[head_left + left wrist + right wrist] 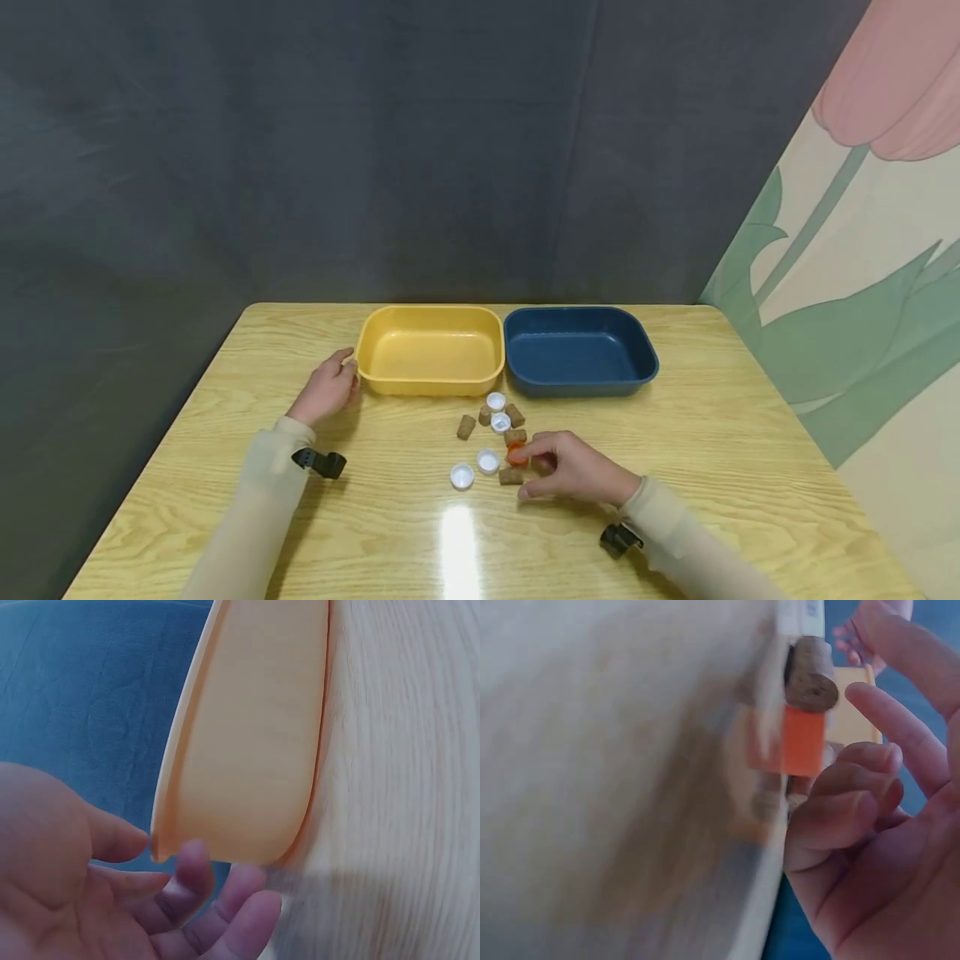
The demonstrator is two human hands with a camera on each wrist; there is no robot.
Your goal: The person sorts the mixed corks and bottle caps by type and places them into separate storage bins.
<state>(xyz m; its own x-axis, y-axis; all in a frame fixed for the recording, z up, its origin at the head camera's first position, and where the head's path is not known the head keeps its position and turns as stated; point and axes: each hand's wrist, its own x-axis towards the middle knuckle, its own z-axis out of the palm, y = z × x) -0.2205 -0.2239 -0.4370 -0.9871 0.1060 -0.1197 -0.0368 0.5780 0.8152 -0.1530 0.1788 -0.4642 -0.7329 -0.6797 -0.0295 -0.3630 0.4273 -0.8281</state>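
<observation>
My left hand (pixel 328 390) is at the left end of the yellow bin (pixel 427 388), fingers loosely bent. In the left wrist view its thumb and fingertips are close against the bin's end wall; contact is hard to tell. Over the small pile, my right hand (pixel 573 471) has its index fingertip at an orange bottle cap (pixel 513 456), with the thumb spread apart from it. In the right wrist view the orange cap (pixel 804 741) stands beside a cork (pixel 811 673), and no finger wraps around either. Another cork (pixel 511 477) lies just below the orange cap in the head view.
A dark blue bin (pixel 581 388) stands right of the yellow one. Several corks, one of them a cork (pixel 466 427) to the left, lie before the bins. White caps lie among and beside them, including a white cap (pixel 462 477). A dark curtain (pixel 450 150) hangs behind the table.
</observation>
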